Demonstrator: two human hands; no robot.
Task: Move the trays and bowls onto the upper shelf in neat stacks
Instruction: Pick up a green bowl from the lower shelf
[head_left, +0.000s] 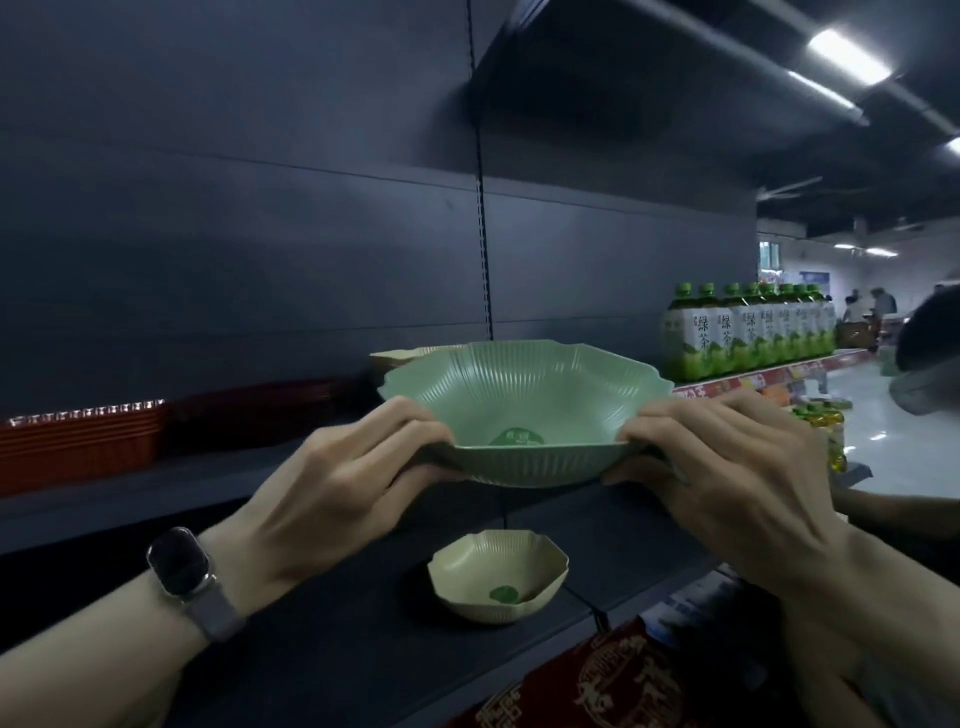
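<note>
Bowl (524, 410), green and ribbed, a dark label on its floor, hangs before the upper shelf (156, 483), rim pinched at either side by left hand (332, 483) and right hand (727, 478). A beige bowl (498, 579) sits on the lower shelf (363, 649) beneath; red trays (78, 441) stand stacked on the upper shelf, left.

From my end the green bowl (524, 410) looks like matt plastic with fine ribbing, same deal on the small beige bowl (498, 582). The stacked red trays (78, 441) are shinier plastic, and the dark shelf (322, 639) reads as smooth, matt painted metal.
</note>
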